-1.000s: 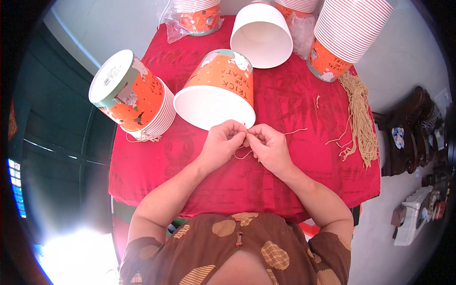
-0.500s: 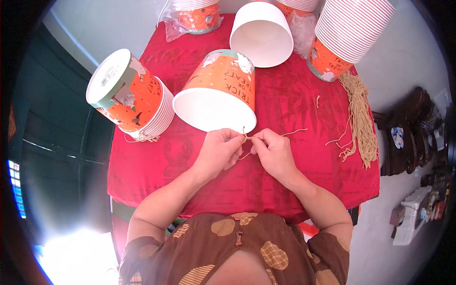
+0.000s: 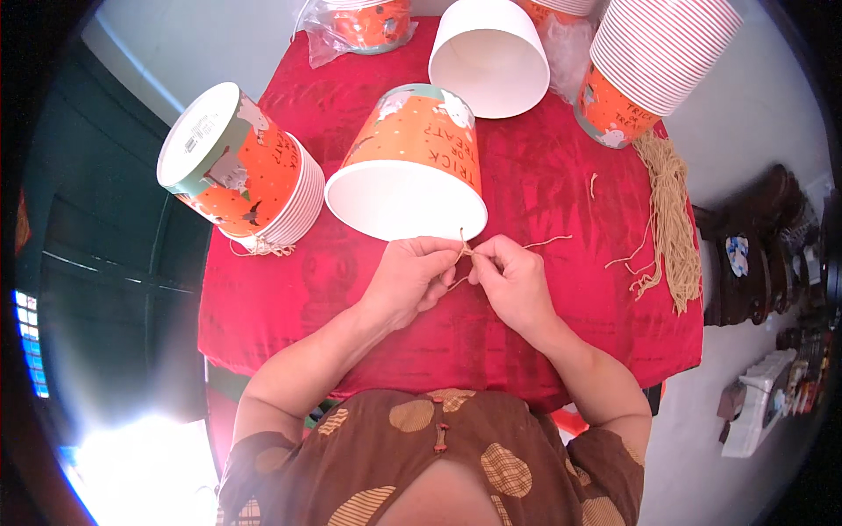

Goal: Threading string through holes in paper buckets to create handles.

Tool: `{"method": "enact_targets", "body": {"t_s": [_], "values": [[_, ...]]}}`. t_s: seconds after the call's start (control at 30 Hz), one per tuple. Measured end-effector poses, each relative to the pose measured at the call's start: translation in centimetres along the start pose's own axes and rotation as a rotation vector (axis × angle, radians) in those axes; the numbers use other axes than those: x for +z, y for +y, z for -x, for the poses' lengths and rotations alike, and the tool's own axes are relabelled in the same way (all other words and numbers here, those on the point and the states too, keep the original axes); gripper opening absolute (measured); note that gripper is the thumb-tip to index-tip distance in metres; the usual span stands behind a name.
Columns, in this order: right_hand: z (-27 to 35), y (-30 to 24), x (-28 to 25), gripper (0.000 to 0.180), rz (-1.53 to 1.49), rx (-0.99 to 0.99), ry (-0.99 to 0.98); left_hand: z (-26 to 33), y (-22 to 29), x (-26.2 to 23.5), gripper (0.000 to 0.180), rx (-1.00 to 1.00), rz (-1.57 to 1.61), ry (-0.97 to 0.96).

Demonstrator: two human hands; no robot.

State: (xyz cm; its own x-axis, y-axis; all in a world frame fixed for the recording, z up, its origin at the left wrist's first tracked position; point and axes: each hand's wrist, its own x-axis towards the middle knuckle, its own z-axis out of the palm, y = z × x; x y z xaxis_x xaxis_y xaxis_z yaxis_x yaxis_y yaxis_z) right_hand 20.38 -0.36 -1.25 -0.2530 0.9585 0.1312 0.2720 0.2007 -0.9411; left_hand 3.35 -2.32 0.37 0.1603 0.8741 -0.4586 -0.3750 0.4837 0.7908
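Observation:
An orange paper bucket (image 3: pixel 412 140) with ghost pictures lies on its side, its white open mouth facing me. At the lower right of its rim, a thin tan string (image 3: pixel 547 241) is pinched between both hands, with a small loop or knot where the fingertips meet. My left hand (image 3: pixel 414 276) is closed on the string from the left, close to the rim. My right hand (image 3: pixel 513 279) is closed on it from the right, and loose ends stick out past the fingers. Whether the string passes through the bucket's rim is hidden by the fingers.
A red cloth (image 3: pixel 289 307) covers the table. Left stands a tilted stack of buckets (image 3: pixel 237 175) with string at its rim. Behind lies a white bucket (image 3: pixel 487 61); at right are a tall bucket stack (image 3: pixel 618 110) and a bundle of tan strings (image 3: pixel 671 219). Bagged buckets (image 3: pixel 368 26) stand at the back.
Both hands have shifted slightly to the right with the string, still pinching it. The bucket in front of them has shifted slightly right too.

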Motion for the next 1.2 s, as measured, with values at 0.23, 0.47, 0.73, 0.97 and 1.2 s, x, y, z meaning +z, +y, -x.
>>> {"method": "enact_targets", "body": {"t_s": [0.23,0.47,0.73,0.97,1.2], "values": [[-0.85,0.23,0.21,0.011,-0.11,0.025,0.054,-0.41,0.18,0.73,0.022,0.034,0.04,0.015],[-0.39,-0.02,0.42,0.012,-0.113,0.037,0.045,-0.14,0.04,0.69,0.027,0.058,0.018,0.023],[-0.56,0.44,0.56,0.011,-0.081,-0.014,0.049,-0.07,0.05,0.66,0.028,0.062,0.009,-0.009],[-0.38,0.25,0.59,0.009,-0.072,-0.009,0.035,-0.15,-0.04,0.51,0.025,0.061,0.004,-0.041],[-0.29,0.23,0.59,0.008,-0.04,-0.015,0.017,0.19,0.26,1.02,0.031,0.062,-0.043,-0.032]]}}
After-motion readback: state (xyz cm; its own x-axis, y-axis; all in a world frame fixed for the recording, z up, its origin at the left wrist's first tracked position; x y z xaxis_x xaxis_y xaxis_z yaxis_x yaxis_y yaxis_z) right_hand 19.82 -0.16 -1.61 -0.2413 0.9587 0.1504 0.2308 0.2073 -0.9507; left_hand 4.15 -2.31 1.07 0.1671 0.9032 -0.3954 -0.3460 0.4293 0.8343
